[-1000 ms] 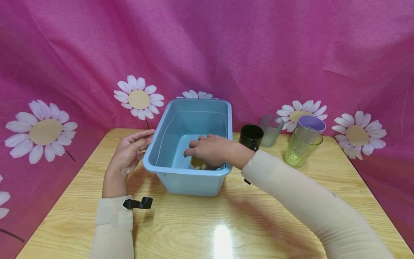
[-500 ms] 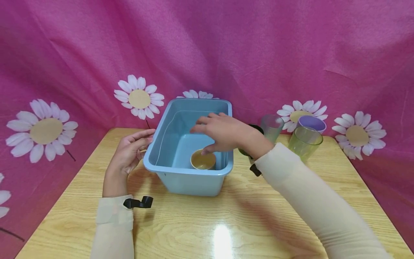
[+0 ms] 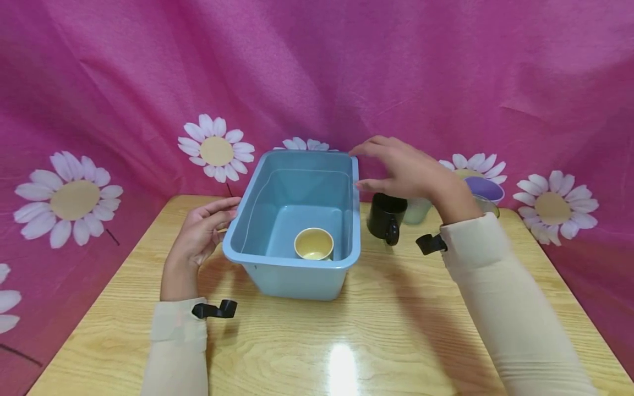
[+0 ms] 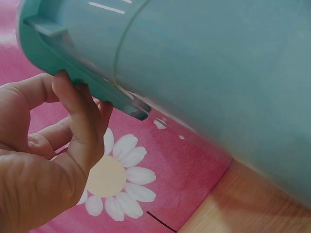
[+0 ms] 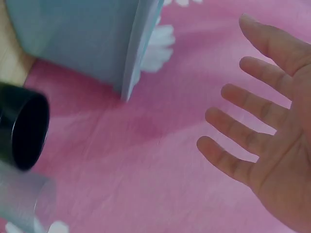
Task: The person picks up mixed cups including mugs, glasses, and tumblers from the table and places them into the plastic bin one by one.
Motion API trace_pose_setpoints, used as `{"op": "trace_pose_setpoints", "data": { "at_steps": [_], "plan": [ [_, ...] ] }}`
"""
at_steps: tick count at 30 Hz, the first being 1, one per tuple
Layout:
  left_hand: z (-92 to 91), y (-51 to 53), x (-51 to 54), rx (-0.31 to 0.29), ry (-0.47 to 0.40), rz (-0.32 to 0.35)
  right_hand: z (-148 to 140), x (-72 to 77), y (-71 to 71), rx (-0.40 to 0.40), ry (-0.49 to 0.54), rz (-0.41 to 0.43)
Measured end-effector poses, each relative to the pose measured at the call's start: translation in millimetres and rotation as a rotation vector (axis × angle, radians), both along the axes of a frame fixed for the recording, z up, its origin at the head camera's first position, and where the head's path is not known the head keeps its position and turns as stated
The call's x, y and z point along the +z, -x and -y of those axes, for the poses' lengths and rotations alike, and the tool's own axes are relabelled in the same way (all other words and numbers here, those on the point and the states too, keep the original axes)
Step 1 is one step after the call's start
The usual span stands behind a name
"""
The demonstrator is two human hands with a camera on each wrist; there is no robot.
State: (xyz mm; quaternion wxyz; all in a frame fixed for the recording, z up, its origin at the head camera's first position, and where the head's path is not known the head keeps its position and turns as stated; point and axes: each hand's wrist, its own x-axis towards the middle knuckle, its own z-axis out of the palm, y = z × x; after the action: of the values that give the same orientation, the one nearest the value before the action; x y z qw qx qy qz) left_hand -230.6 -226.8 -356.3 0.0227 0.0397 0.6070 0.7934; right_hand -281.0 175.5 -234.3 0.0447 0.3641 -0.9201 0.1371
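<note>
A light blue plastic tub (image 3: pixel 292 280) stands on the table, with an upright yellow cup (image 3: pixel 314 243) inside near its front right corner. My left hand (image 3: pixel 205 231) holds the tub's left rim, its bent fingertips hooked under the lip in the left wrist view. Beyond the tub's right rim, my right hand (image 3: pixel 403 168) hovers with spread fingers and nothing in them. Just below it stands a black mug (image 3: pixel 387 216), handle towards me. Partly hidden behind that mug is a frosted glass (image 3: pixel 417 210); the right wrist view shows both.
Behind my right forearm sit a purple cup (image 3: pixel 484 190) and a green glass (image 3: pixel 487 205), the glass mostly covered. A pink cloth (image 3: pixel 317 71) with white flowers hangs along the back. The wooden table (image 3: pixel 277 352) extends in front of the tub.
My right hand has let go of the yellow cup inside the tub. It has risen out and moved right, over the black mug. My left hand stays at the rim.
</note>
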Motion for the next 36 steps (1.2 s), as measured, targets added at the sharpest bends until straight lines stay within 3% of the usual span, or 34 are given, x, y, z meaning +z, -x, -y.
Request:
{"op": "trace_pose_setpoints", "data": {
  "at_steps": [8,20,26,36],
  "plan": [
    [2.1,-0.7,0.0,0.001,-0.010,0.001,-36,-10.8,20.8,-0.096,0.004,0.082],
    [3.0,-2.5,-2.1,0.010,-0.004,0.000,-47,-60.7,53.9,-0.096,-0.029,0.133],
    [1.5,-2.0,-1.6,0.011,0.007,0.004,-46,-82.1,60.7,-0.092,-0.089,0.139],
    [-0.2,0.3,-0.9,0.005,0.004,0.006,-41,-105.2,59.2,-0.108,-0.217,0.109]
  ]
}}
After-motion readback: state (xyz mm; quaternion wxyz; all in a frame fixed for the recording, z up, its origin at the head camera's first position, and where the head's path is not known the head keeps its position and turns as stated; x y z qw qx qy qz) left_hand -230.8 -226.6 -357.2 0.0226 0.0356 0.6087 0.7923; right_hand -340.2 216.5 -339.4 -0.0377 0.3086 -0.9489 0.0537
